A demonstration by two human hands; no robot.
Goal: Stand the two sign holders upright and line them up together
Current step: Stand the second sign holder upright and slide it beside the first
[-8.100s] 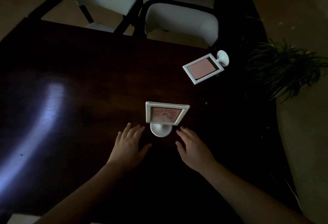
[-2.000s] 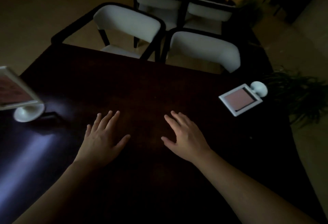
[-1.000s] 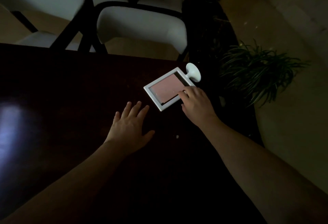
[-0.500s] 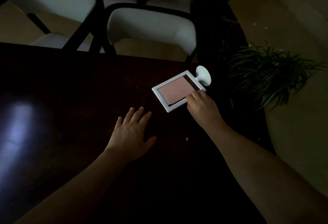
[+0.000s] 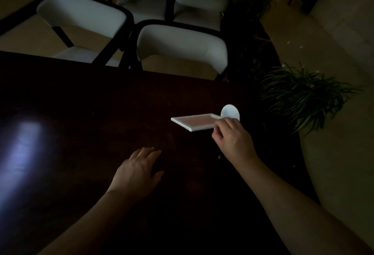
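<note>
Pretty dark in here, but the right hand (image 5: pixel 232 141) is pinching the sign holder (image 5: pixel 195 122) by its frame corner near the round base, grip closed on it, tilting it over the table (image 5: pixel 101 113). Left hand (image 5: pixel 137 171) is lying open, fingers loose.

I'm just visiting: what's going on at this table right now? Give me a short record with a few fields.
sign holder: white frame, pinkish insert, tilted, round base toward the table's right edge
right hand: gripping the frame's near-right corner
left hand: open, flat on the table, holding nothing
second holder: not in view
surroundings: white chairs beyond the table, plant to the right
lighting: dim
</note>
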